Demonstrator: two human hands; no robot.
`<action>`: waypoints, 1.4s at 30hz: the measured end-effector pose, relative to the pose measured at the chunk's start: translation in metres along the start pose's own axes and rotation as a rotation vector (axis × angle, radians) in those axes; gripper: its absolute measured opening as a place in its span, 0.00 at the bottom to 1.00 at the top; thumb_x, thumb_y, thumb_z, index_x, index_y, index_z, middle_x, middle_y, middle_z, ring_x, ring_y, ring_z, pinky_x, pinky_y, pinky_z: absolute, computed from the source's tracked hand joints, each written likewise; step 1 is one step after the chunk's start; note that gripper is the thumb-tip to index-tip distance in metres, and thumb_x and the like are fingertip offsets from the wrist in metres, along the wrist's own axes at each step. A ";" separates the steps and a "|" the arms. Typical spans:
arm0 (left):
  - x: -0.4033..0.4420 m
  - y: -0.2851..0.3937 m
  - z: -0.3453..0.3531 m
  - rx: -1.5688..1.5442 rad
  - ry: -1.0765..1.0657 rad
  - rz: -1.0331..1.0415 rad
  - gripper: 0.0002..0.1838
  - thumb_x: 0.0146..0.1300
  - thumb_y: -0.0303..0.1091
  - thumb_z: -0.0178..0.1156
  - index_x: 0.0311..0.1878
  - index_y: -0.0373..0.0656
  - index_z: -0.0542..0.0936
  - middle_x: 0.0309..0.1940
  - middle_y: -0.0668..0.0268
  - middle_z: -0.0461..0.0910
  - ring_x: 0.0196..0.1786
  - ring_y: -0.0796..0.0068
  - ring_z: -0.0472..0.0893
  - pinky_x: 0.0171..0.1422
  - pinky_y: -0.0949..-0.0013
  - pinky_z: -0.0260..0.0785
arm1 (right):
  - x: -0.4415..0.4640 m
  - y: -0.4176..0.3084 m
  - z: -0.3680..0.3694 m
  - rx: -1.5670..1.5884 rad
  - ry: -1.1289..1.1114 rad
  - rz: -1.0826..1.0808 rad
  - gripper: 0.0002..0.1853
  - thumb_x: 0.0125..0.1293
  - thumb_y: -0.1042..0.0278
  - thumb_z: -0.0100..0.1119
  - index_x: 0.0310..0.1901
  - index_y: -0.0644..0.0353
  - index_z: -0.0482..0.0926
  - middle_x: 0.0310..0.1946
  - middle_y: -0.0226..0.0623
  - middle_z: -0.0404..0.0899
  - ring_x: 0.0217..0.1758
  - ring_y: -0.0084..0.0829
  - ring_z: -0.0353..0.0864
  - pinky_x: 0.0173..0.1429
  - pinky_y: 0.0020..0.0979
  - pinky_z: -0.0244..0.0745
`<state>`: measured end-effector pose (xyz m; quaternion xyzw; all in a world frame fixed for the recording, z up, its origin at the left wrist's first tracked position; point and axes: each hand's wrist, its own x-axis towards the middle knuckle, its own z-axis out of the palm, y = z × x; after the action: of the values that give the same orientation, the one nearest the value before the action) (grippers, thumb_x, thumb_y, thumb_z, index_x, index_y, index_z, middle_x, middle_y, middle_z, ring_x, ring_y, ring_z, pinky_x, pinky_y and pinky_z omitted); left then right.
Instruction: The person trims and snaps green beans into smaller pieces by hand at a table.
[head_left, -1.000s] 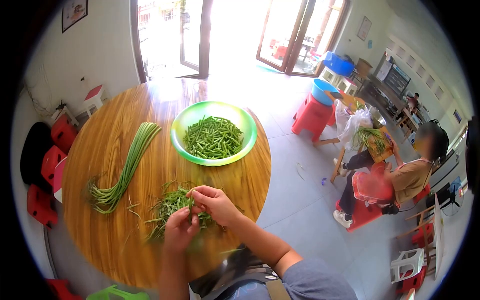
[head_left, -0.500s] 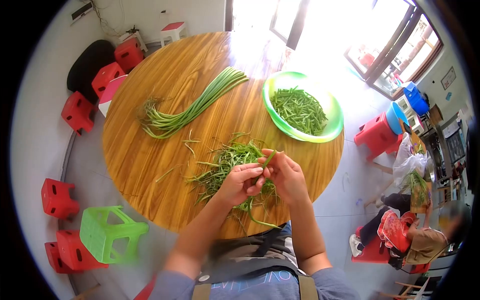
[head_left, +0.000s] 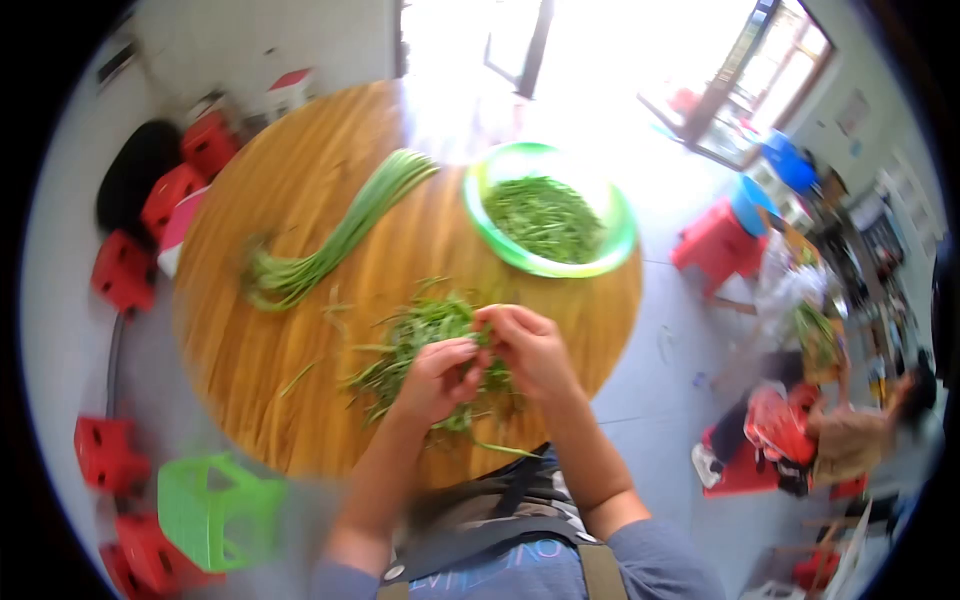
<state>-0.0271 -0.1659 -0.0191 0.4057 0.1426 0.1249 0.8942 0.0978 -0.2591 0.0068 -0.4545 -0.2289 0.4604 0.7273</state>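
Note:
Over a loose pile of green trimmings (head_left: pixel 410 345), my left hand (head_left: pixel 440 378) and my right hand (head_left: pixel 525 345) meet with fingers pinched. A green stem seems to be between them, mostly hidden and blurred. One long thin stem (head_left: pixel 505 449) trails below the hands near the table edge. A bundle of long green stems (head_left: pixel 345 225) lies at the upper left of the round wooden table (head_left: pixel 270 380). Cut green pieces fill a green and white basin (head_left: pixel 550 268) beyond my right hand.
A green stool (head_left: pixel 215 510) and several red stools (head_left: pixel 110 455) stand at the left. At the right, a seated person (head_left: pixel 850 445) is beside a small table with greens and a plastic bag (head_left: pixel 785 280). Open glass doors (head_left: pixel 735 90) are at the back.
The view has swung round and shifted, and the picture is now blurred. The stem that stuck up between my fingers half a second ago no longer shows clearly. My hands remain together over the pile.

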 end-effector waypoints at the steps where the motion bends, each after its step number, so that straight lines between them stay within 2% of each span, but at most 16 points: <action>1: 0.002 -0.003 -0.005 0.063 0.010 0.019 0.10 0.61 0.34 0.51 0.33 0.36 0.74 0.18 0.68 0.70 0.14 0.83 0.63 0.17 0.79 0.52 | 0.001 0.004 -0.002 -0.011 0.036 0.002 0.12 0.67 0.66 0.50 0.42 0.66 0.77 0.35 0.31 0.77 0.29 0.16 0.70 0.32 0.18 0.67; 3: 0.004 -0.005 -0.006 0.117 0.043 0.024 0.10 0.60 0.35 0.52 0.31 0.37 0.73 0.17 0.69 0.69 0.13 0.84 0.62 0.15 0.79 0.51 | 0.002 0.006 -0.002 -0.113 0.028 -0.025 0.10 0.66 0.67 0.51 0.40 0.64 0.78 0.32 0.28 0.77 0.31 0.14 0.69 0.35 0.17 0.67; 5: 0.001 0.002 0.005 0.031 0.105 -0.022 0.10 0.60 0.36 0.52 0.27 0.40 0.73 0.16 0.70 0.68 0.13 0.85 0.62 0.14 0.79 0.50 | 0.020 0.052 -0.023 -0.587 0.052 -0.422 0.09 0.64 0.69 0.53 0.34 0.66 0.78 0.30 0.29 0.78 0.35 0.21 0.75 0.39 0.21 0.69; 6: 0.004 -0.004 0.005 0.002 0.159 0.007 0.10 0.60 0.36 0.52 0.27 0.40 0.72 0.16 0.71 0.68 0.13 0.85 0.62 0.14 0.79 0.50 | 0.010 0.038 -0.012 -1.070 0.077 -0.728 0.05 0.56 0.74 0.58 0.34 0.64 0.77 0.29 0.33 0.78 0.34 0.28 0.76 0.40 0.25 0.71; 7: 0.006 -0.011 0.002 -0.029 0.223 0.041 0.10 0.60 0.36 0.53 0.26 0.41 0.72 0.16 0.71 0.68 0.13 0.85 0.62 0.14 0.79 0.50 | 0.005 0.037 -0.004 -1.096 0.052 -0.861 0.12 0.45 0.75 0.60 0.35 0.61 0.76 0.29 0.34 0.76 0.34 0.35 0.75 0.40 0.29 0.73; 9: 0.006 -0.015 -0.001 -0.045 0.259 0.078 0.10 0.60 0.36 0.53 0.25 0.43 0.72 0.16 0.72 0.68 0.13 0.85 0.62 0.14 0.79 0.49 | -0.002 0.031 0.009 -1.225 0.000 -1.070 0.15 0.42 0.74 0.61 0.36 0.59 0.75 0.30 0.31 0.75 0.34 0.34 0.74 0.40 0.29 0.73; 15: 0.007 -0.008 -0.001 -0.052 0.075 0.057 0.10 0.61 0.36 0.52 0.29 0.41 0.73 0.15 0.71 0.67 0.12 0.83 0.61 0.14 0.79 0.49 | -0.009 0.008 -0.002 -1.137 -0.016 -0.927 0.13 0.46 0.74 0.61 0.37 0.60 0.76 0.31 0.34 0.76 0.34 0.37 0.75 0.39 0.33 0.74; 19: 0.003 0.007 -0.007 -0.137 0.122 0.106 0.10 0.64 0.36 0.49 0.35 0.39 0.73 0.16 0.72 0.67 0.11 0.84 0.59 0.14 0.79 0.50 | -0.011 0.006 -0.027 -1.102 -0.010 -0.809 0.07 0.54 0.72 0.61 0.36 0.61 0.78 0.29 0.39 0.77 0.32 0.40 0.77 0.36 0.35 0.74; 23: 0.003 0.009 -0.024 -0.293 0.115 0.170 0.12 0.67 0.35 0.46 0.43 0.37 0.73 0.17 0.73 0.66 0.11 0.87 0.57 0.15 0.80 0.50 | -0.011 -0.002 -0.049 -1.206 -0.238 -0.565 0.07 0.55 0.69 0.63 0.35 0.61 0.79 0.26 0.41 0.77 0.29 0.39 0.78 0.34 0.33 0.73; 25: 0.002 0.009 -0.018 -0.130 0.121 0.179 0.12 0.68 0.35 0.46 0.45 0.36 0.73 0.17 0.73 0.67 0.12 0.88 0.57 0.16 0.81 0.49 | 0.004 -0.017 -0.050 -1.276 -0.128 -0.639 0.08 0.54 0.69 0.64 0.36 0.61 0.80 0.25 0.39 0.78 0.27 0.34 0.78 0.33 0.32 0.73; 27: 0.003 0.009 -0.010 0.007 0.093 0.169 0.13 0.68 0.34 0.46 0.45 0.35 0.74 0.19 0.73 0.68 0.13 0.88 0.56 0.18 0.82 0.48 | 0.022 -0.040 -0.044 -1.102 0.311 -0.568 0.11 0.53 0.70 0.64 0.40 0.60 0.80 0.29 0.36 0.80 0.30 0.26 0.78 0.35 0.27 0.74; 30: 0.008 -0.001 -0.013 0.039 0.054 0.150 0.12 0.68 0.35 0.47 0.44 0.35 0.74 0.20 0.73 0.69 0.14 0.88 0.56 0.19 0.82 0.48 | 0.042 -0.066 -0.014 -1.124 0.678 -0.938 0.12 0.56 0.70 0.63 0.42 0.62 0.79 0.30 0.34 0.80 0.32 0.24 0.77 0.36 0.24 0.72; 32: 0.007 0.002 -0.012 -0.077 0.008 0.083 0.12 0.68 0.36 0.48 0.43 0.36 0.75 0.21 0.72 0.69 0.15 0.88 0.56 0.19 0.82 0.48 | 0.025 -0.064 0.005 -0.925 0.529 -0.760 0.09 0.58 0.70 0.62 0.39 0.63 0.79 0.30 0.33 0.79 0.28 0.24 0.75 0.31 0.23 0.71; 35: 0.005 0.001 -0.011 -0.180 -0.007 0.037 0.12 0.67 0.37 0.49 0.41 0.36 0.75 0.21 0.72 0.69 0.15 0.88 0.57 0.19 0.82 0.48 | 0.008 -0.026 0.001 -0.675 0.014 -0.178 0.10 0.58 0.70 0.62 0.40 0.65 0.78 0.36 0.32 0.76 0.31 0.15 0.72 0.31 0.19 0.69; 38: 0.008 -0.003 -0.009 -0.202 -0.006 0.029 0.12 0.67 0.38 0.49 0.40 0.37 0.75 0.21 0.71 0.69 0.16 0.87 0.58 0.19 0.82 0.48 | 0.010 0.004 0.000 -0.540 0.014 -0.124 0.09 0.58 0.73 0.61 0.39 0.66 0.79 0.37 0.29 0.74 0.32 0.12 0.69 0.30 0.17 0.68; 42: 0.004 0.003 -0.002 -0.246 -0.059 -0.029 0.13 0.67 0.37 0.48 0.38 0.37 0.75 0.23 0.67 0.73 0.19 0.83 0.66 0.23 0.80 0.57 | 0.013 -0.003 0.016 -0.659 0.158 -0.498 0.05 0.56 0.77 0.61 0.35 0.66 0.79 0.30 0.28 0.72 0.28 0.17 0.70 0.31 0.22 0.70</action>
<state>-0.0248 -0.1613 -0.0188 0.2944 0.1057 0.1163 0.9427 0.0938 -0.2408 0.0157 -0.6273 -0.4105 0.1363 0.6476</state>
